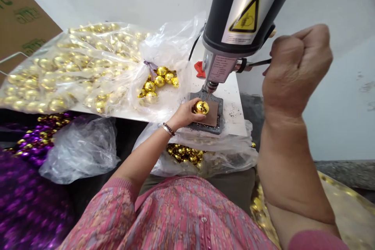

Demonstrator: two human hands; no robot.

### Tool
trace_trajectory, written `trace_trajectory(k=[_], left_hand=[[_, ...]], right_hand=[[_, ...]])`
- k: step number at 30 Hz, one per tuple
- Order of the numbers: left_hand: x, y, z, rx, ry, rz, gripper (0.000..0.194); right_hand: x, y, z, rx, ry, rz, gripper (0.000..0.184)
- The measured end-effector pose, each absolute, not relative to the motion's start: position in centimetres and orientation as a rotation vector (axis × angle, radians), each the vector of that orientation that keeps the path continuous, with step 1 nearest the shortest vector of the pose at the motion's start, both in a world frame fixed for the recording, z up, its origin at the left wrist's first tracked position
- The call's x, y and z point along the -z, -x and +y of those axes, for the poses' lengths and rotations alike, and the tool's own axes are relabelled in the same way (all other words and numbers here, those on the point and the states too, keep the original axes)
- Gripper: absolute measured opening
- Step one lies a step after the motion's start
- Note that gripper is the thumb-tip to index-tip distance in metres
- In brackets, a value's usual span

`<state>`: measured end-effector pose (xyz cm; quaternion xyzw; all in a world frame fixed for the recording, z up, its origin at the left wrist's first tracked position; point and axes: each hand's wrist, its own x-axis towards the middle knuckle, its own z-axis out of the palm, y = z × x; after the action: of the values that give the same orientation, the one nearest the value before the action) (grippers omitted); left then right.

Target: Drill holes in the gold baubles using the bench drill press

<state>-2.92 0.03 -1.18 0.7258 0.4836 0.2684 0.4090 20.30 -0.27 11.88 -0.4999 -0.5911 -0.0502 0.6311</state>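
My left hand [184,114] grips a shiny gold bauble [201,107] against the brown pad [213,114] on the grey metal base [206,125] of a bench drill [241,11]. The drill bit [208,95] points down just above the bauble, and I cannot tell whether they touch. My right hand [295,66] is raised in a fist at the end of the drill's black feed lever [259,63], closed around it. A bracelet circles my left wrist.
A clear plastic bag of gold baubles [73,66] and a loose gold cluster [158,82] lie on the white table [231,105]. Below its edge sits another bag of gold baubles [184,154]. Purple-and-gold baubles [38,140] and a cardboard box [23,15] are at the left.
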Motion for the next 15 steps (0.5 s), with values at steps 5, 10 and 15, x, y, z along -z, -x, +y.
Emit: trace_trajectory(k=[5, 10, 15], left_hand=[[-0.1, 6.1, -4.7, -0.369, -2.031, 0.954, 0.057], [0.1, 8.2, -8.0, -0.128, -2.196, 0.831, 0.060], [-0.3, 11.3, -3.9, -0.466, -2.088, 1.357, 0.036]], right_hand=[[-12.0, -20.5, 0.0, 0.094, 1.154, -1.328, 0.024], [-10.8, -20.8, -0.1, 0.118, 1.101, -1.331, 0.026], [-10.0, -22.0, 0.2, 0.150, 1.041, -1.385, 0.030]])
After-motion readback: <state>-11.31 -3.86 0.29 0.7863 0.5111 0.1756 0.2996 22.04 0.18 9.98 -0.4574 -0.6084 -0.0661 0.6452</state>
